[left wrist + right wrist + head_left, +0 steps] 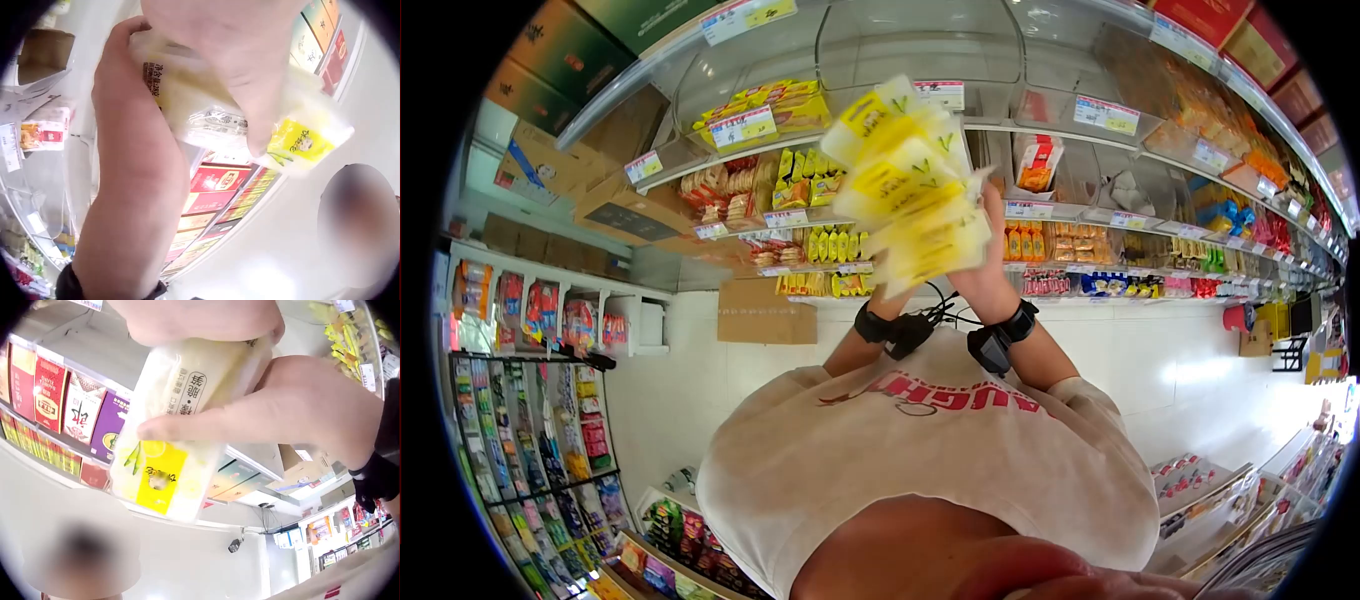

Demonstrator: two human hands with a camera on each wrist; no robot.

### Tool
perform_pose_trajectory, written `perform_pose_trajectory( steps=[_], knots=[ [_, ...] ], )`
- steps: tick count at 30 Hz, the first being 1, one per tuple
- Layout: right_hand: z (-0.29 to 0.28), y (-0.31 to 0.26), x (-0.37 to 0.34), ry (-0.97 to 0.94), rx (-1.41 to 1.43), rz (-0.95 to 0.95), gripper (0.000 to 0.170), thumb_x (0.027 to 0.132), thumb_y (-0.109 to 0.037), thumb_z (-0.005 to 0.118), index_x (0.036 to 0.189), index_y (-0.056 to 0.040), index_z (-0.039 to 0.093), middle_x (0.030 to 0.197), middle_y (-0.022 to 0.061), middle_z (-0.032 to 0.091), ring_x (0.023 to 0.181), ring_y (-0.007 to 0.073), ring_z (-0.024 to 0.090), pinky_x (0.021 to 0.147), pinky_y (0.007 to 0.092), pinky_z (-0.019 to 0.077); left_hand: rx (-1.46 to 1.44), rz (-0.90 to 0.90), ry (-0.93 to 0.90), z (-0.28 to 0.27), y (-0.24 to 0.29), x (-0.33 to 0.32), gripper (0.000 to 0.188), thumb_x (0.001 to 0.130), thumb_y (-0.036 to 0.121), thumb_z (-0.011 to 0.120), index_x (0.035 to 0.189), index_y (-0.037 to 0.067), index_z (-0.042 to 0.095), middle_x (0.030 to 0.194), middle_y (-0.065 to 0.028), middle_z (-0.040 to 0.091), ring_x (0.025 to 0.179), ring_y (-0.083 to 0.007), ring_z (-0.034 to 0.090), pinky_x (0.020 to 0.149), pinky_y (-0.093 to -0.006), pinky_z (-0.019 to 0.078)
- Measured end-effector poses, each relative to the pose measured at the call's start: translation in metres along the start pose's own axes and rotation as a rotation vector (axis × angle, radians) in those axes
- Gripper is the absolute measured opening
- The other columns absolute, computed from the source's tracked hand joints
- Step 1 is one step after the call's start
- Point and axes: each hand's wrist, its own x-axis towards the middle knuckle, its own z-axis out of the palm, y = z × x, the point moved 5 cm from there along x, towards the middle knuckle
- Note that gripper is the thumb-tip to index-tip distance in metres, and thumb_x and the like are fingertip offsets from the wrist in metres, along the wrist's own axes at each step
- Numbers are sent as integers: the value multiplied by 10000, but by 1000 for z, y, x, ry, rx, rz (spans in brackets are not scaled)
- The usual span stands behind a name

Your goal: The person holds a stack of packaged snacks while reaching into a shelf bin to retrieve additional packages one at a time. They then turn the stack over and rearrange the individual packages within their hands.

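Stocked store shelves (1080, 213) line the background as a stack of yellow-labelled packets (915, 190) sits between a person's grasping left hand (228, 44) and right hand (988, 250), left thumb across the front packet.

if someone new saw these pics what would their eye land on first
Probably the bunch of yellow-and-white packets, held up by the left hand and right hand in the middle of the head view. After that, perhaps the pale shirt with red lettering in the lower middle, then the brown cardboard box to its upper left.
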Motion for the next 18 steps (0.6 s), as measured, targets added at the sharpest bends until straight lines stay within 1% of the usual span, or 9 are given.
perform_pose_trajectory(
  steps=[3, 6, 8, 10, 11, 12, 15, 18],
  knots=[
    [-9, -3, 0, 92, 128, 29, 509, 1031, -441, 470, 1384, -79, 534, 1347, 72, 615, 1218, 233, 587, 1046, 378, 455, 33, 53, -93, 7, -2, -8, 552, 824, 86, 824, 1294, -16, 554, 1231, -112, 623, 1116, -201, 608, 947, -342, 514],
    [-21, -8, 0, 22, 201, 149, 522, 1025, -458, 474, 1359, -66, 559, 1311, 96, 638, 1178, 252, 616, 1029, 389, 475, 37, 68, -164, 13, -1, -13, 549, 820, 84, 826, 1289, -20, 560, 1212, -111, 635, 1093, -201, 621, 929, -338, 524],
    [-16, -15, -14, -48, 68, -10, 539, 1021, -474, 468, 1346, -55, 567, 1301, 105, 644, 1164, 257, 625, 1028, 387, 475, 28, 60, -198, 20, -2, -16, 547, 817, 83, 828, 1285, -22, 564, 1199, -110, 643, 1078, -201, 629, 916, -335, 530],
    [-24, -17, -18, -59, 67, -28, 551, 1019, -487, 461, 1337, -51, 573, 1294, 110, 648, 1152, 259, 633, 1025, 386, 477, 7, 42, -215, 30, -3, -15, 545, 814, 82, 830, 1281, -24, 568, 1186, -109, 651, 1063, -201, 638, 904, -332, 536],
    [-43, -15, -8, -40, 137, 34, 554, 1019, -493, 457, 1334, -52, 575, 1292, 110, 649, 1147, 259, 635, 1023, 385, 478, -9, 20, -219, 34, -4, -14, 544, 813, 81, 831, 1279, -25, 570, 1179, -108, 655, 1055, -201, 642, 898, -330, 539],
    [-59, -10, 0, -24, 206, 97, 557, 1018, -498, 453, 1331, -53, 577, 1290, 110, 649, 1142, 259, 638, 1021, 385, 480, -35, -16, -219, 39, -5, -12, 544, 811, 80, 832, 1277, -26, 572, 1173, -108, 659, 1048, -201, 646, 892, -329, 542],
    [-101, 1, 10, 185, 200, -9, 553, 1020, -500, 426, 1331, -69, 577, 1263, 108, 659, 1129, 256, 643, 1012, 380, 483, -149, -191, -207, 56, -9, -1, 541, 807, 78, 834, 1271, -29, 578, 1153, -106, 671, 1025, -201, 659, 874, -324, 552],
    [-131, 7, 10, 380, 11, -62, 577, 1019, -514, 382, 1358, -81, 555, 1272, 97, 650, 1156, 258, 627, 1019, 395, 476, -338, -406, -131, 68, -15, 6, 538, 803, 76, 837, 1265, -32, 584, 1134, -105, 683, 1003, -201, 672, 855, -320, 561]
  ],
)
